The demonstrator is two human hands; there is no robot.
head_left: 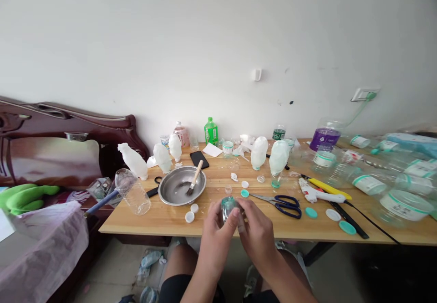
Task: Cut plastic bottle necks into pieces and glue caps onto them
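Note:
Near the table's front edge, my left hand [214,230] is wrapped round a clear plastic bottle top [227,204] with a teal rim. My right hand [256,228] closes on its other side, fingers touching it. The lower part of the bottle top is hidden by my hands. Just beyond lie a clear ring [228,188], a teal cap [245,193] and a white cap [245,184]. Scissors [288,206] with dark blue handles lie to the right. Left of my hands stands a metal bowl [172,193] with a wooden-handled brush [195,178] resting in it.
Several white-coated bottle shapes [259,152] stand toward the back. At right lie a glue gun [319,192], a yellow cutter [326,187] and several clear plastic bottles [406,205]. A cut clear bottle [136,196] leans at the left edge, and a black phone [199,159] lies behind the bowl.

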